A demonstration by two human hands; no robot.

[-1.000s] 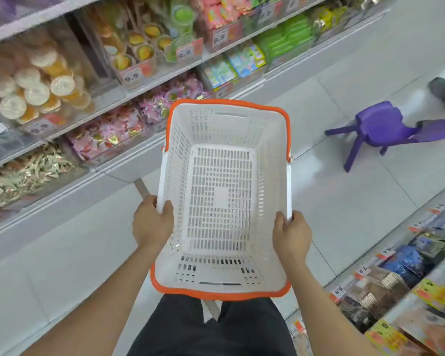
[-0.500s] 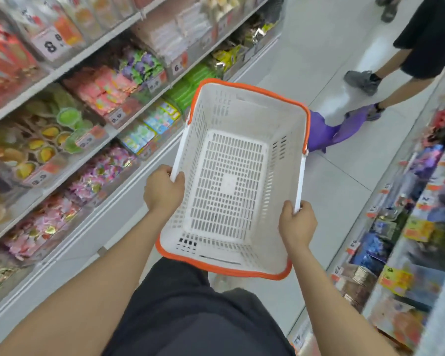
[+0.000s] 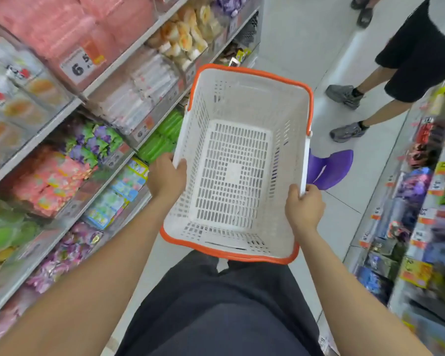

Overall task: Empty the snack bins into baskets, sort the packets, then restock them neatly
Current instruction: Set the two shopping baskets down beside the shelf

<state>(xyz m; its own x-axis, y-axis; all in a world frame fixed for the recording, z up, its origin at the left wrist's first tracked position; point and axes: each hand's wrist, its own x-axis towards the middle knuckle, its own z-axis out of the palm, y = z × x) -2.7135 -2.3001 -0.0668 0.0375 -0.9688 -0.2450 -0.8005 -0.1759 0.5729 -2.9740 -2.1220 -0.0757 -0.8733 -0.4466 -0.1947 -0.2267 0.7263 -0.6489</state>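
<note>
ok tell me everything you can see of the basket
The basket is white plastic with slotted walls and floor and an orange rim. It is empty and held open side up, its far end angled to the right. The left hand grips its left edge; the right hand grips the white handle bar on its right side.

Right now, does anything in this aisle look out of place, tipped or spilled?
One thing: a purple plastic object lies on the aisle floor just right of the basket, partly hidden behind it, in the walkway near another person's feet. Nothing looks spilled.
</note>
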